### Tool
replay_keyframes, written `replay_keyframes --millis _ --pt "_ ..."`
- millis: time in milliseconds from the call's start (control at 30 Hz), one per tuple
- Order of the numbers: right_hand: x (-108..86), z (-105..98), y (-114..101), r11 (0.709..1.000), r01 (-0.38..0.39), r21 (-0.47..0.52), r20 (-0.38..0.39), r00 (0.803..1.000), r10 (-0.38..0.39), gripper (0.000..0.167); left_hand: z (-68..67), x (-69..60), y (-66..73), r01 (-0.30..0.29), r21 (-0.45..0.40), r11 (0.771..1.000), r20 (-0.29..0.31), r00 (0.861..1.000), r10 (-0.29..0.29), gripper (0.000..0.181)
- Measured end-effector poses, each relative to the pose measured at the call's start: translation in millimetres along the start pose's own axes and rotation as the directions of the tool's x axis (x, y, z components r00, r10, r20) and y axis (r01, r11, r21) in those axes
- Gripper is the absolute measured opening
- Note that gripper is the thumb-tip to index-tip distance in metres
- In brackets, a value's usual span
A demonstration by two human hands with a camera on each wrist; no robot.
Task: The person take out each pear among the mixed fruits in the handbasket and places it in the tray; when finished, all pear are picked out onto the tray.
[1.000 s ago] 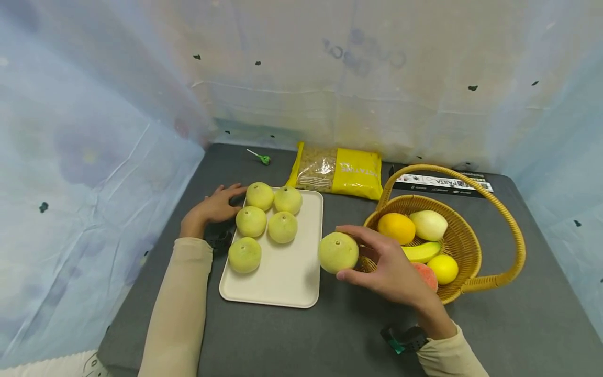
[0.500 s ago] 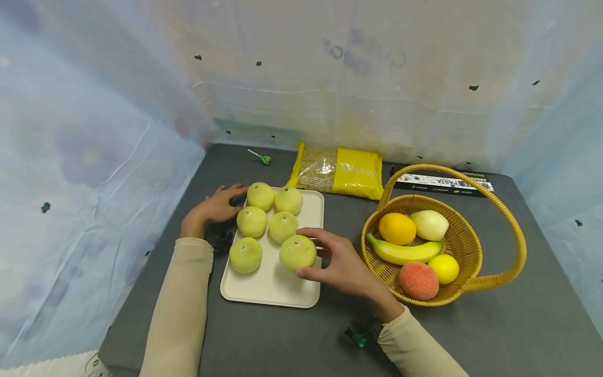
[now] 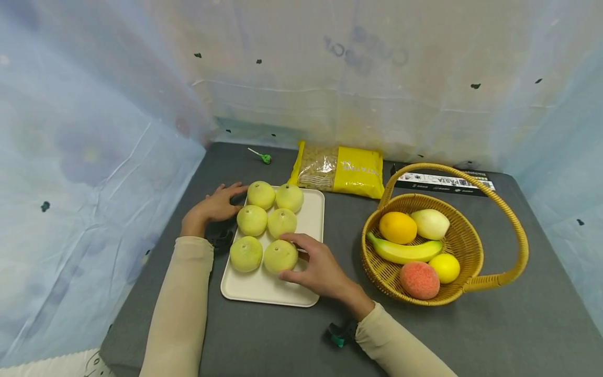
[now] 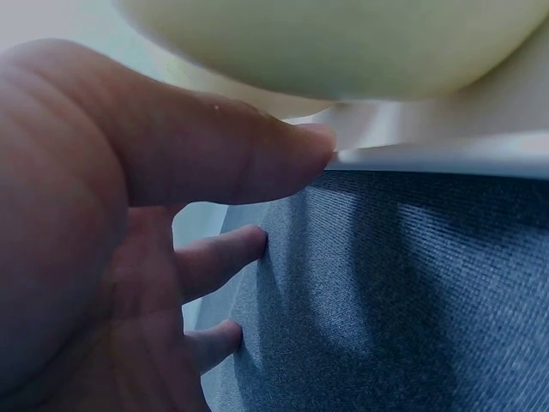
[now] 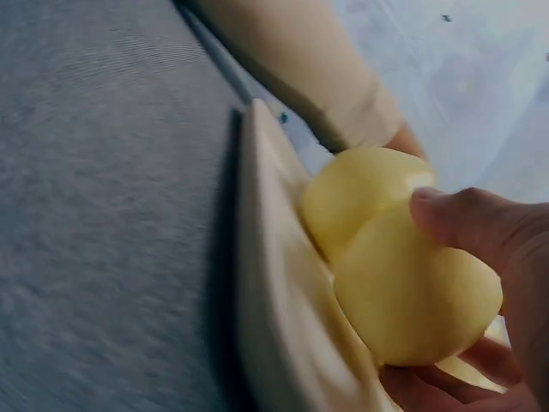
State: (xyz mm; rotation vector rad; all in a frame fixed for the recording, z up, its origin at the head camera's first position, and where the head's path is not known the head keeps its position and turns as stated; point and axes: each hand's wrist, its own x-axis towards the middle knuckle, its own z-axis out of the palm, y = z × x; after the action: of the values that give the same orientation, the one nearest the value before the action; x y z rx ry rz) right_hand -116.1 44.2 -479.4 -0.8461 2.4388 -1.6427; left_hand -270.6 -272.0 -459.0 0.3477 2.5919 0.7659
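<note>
My right hand (image 3: 322,267) holds a round yellow-green fruit (image 3: 278,257) between thumb and fingers, over the cream tray (image 3: 287,294). In the right wrist view that held fruit (image 5: 416,292) sits against another fruit (image 5: 360,193); whether it rests on the tray is hard to see. Several matching fruits, among them a front-left fruit (image 3: 246,254), stand on the tray in two columns. My left hand (image 3: 215,205) rests at the tray's left edge, fingers spread. In the left wrist view its thumb (image 4: 249,154) lies at the tray rim, and two fingertips touch the grey cloth.
Right of the tray stands a wicker basket (image 3: 473,235) with a tall handle, holding an orange (image 3: 398,228), a banana (image 3: 405,252), a peach (image 3: 419,280) and other fruit. Behind lie a yellow pasta bag (image 3: 358,170), a green lollipop (image 3: 265,158) and a black-and-white pasta box (image 3: 443,181).
My right hand has carried the yellow-green fruit left from beside the basket and lowered it to the tray, next to the front-left fruit. The left hand has stayed in place.
</note>
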Motion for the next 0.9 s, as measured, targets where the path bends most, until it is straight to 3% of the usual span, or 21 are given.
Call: replay_keyframes --millis 167,300,567,733,900 --pt "0.4 6 3 0.996 -0.003 -0.084 -0.073 0.997 -0.003 0.075 -0.6 -0.1 1.8 -0.003 -0.002 1.000 0.004 1.000 0.003 0.068" --pt "1.7 10 4 0.996 0.002 -0.087 -0.113 0.994 -0.011 0.075 -1.9 -0.2 2.3 0.002 -0.003 1.000 0.007 1.000 -0.002 0.068" --pt "4.8 11 -2 0.990 -0.007 -0.139 -0.095 0.995 -0.007 0.077 -2.0 -0.8 1.1 0.004 0.005 1.000 0.016 1.000 -0.004 0.068" --pt "4.5 -22 -23 0.974 0.000 -0.226 0.005 1.000 0.001 0.075 -2.4 -1.6 0.3 0.004 0.001 1.000 0.017 1.000 -0.004 0.069" --pt "0.6 -83 -52 0.932 0.023 -0.361 0.056 0.998 -0.003 0.067 -2.4 -0.2 0.5 0.000 -0.001 1.000 0.016 1.000 0.000 0.069"
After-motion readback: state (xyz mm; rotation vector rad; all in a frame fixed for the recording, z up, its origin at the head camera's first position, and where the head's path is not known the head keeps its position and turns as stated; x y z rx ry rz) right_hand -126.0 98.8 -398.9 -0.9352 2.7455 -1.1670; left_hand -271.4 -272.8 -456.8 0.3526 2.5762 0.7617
